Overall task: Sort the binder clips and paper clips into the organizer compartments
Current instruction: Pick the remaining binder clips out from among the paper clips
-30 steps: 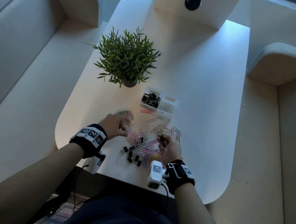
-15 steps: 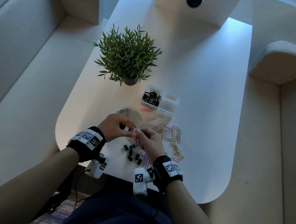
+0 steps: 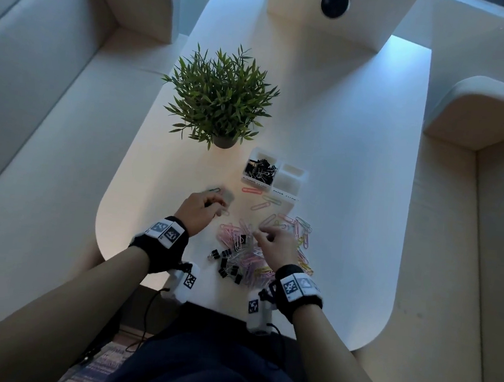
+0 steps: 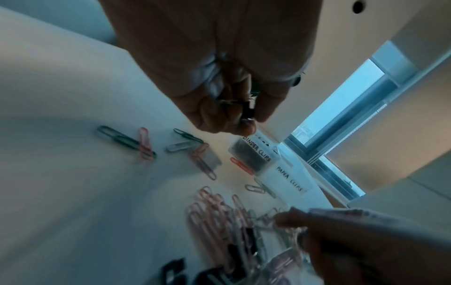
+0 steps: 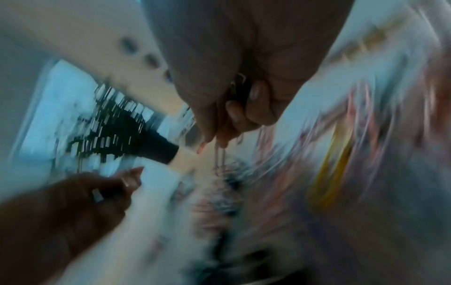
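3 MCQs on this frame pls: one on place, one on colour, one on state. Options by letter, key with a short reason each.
1. Where does the potted plant stand relative to the organizer?
A. Beyond it and to its left
B. Inside it
C. At the table's near edge, beside the person

2. What colour are the clips in the organizer's left compartment?
A. Yellow
B. Black
C. Pink

3. What is the left hand doing?
A. Lying flat on the table
B. Pinching a small black binder clip
C. Lifting the plant

Key:
1 A: the head view shows the plant farther up the table and left of the organizer.
2 B: that compartment, labelled BINDER CLIPS, holds dark clips; the one beside it looks empty.
3 B: the left wrist view shows the fingertips closed on a black clip above the table.
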Demonstrator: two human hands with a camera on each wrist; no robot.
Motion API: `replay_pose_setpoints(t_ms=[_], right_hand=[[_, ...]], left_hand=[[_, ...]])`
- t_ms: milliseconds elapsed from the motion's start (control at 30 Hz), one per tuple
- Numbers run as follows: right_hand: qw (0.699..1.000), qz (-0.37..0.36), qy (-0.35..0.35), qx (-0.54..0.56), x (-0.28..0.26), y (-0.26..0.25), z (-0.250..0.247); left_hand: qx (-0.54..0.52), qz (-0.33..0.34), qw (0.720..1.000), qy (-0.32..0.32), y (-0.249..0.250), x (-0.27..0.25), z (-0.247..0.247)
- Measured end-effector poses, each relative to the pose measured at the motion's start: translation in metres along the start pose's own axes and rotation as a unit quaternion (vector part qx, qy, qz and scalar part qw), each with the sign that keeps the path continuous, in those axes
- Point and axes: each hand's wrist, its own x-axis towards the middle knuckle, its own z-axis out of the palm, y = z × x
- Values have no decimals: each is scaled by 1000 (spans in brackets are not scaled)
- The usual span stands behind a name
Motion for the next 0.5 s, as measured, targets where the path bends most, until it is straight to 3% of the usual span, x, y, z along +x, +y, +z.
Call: replay_pose_setpoints(t_ms=[67, 133, 233, 333, 500], right_hand=[[995, -51, 14, -90, -2, -4, -8], [991, -71, 37, -107, -2, -7, -16], [993, -13, -6, -120, 8, -16, -30], [994, 39, -53, -82, 28, -35, -46], [1000, -2, -10, -26, 70, -77, -65]], left_hand=[[-47, -45, 998, -10, 12, 7, 5], [-41, -63, 997, -24, 28, 17, 9], [85, -10, 996, -11, 55, 39, 13], [205, 37, 978, 10, 87, 65, 18], [254, 26, 966, -44, 109, 100, 26]])
